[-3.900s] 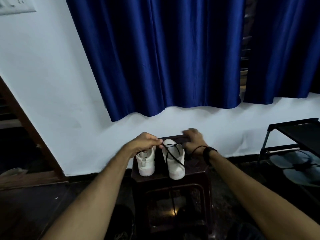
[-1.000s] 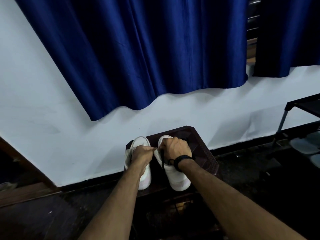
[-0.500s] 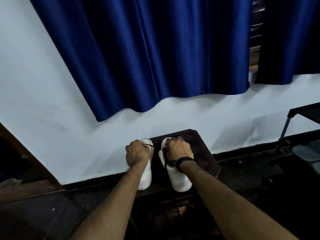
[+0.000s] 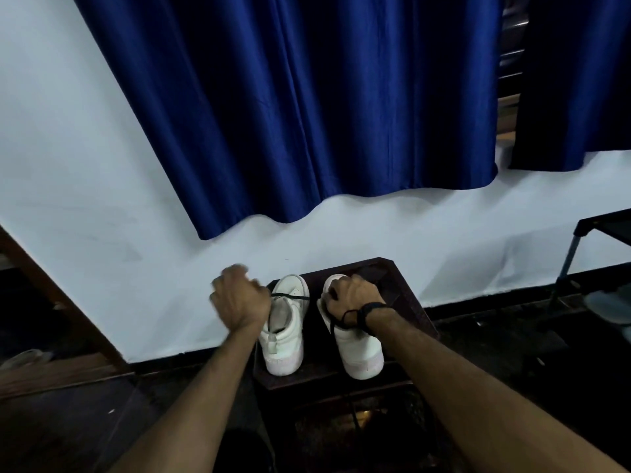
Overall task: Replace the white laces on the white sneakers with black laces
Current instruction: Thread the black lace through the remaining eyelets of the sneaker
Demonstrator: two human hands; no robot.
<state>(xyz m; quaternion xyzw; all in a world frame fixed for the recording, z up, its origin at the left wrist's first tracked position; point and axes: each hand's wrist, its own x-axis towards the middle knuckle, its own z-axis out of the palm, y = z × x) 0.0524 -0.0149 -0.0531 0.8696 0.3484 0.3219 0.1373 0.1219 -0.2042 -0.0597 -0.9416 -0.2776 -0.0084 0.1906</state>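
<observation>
White leather sneakers, left sneaker [image 4: 285,332] and right sneaker [image 4: 355,346], sit on dark wooden stool [image 4: 406,295]. Your left hand [image 4: 239,298] fist pulls thin black lace [image 4: 290,296] taut; right hand [image 4: 353,297] curls over right sneaker's lacing.

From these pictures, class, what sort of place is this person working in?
Probably a room in a home, perhaps near an entrance: blue curtains on a white wall, and a rack holding footwear beside a dark stool.
</observation>
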